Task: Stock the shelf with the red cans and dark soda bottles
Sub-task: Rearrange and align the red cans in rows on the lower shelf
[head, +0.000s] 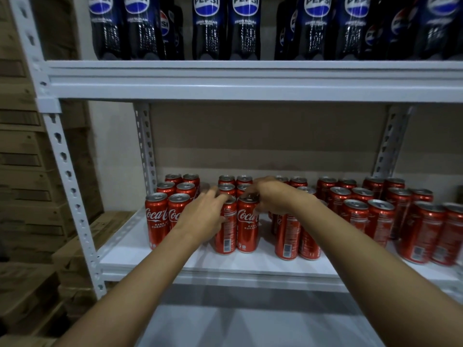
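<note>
Several red cans stand in paired rows on the white lower shelf (pixel 155 249). My left hand (pixel 204 216) rests against the left side of a front can (pixel 226 227), fingers spread and fairly straight. My right hand (pixel 270 196) curls over the top of the neighbouring front can (pixel 247 225), fingertips on its rim. More red cans (pixel 355 214) fill the shelf to the right. Dark soda bottles (pixel 213 28) line the upper shelf (pixel 250 81).
A white slotted upright (pixel 70 186) frames the rack on the left. Stacked brown cartons (pixel 27 171) sit beside it. Another pair of front cans (pixel 156 220) stands just left of my left hand. A lower white shelf (pixel 250 321) lies below.
</note>
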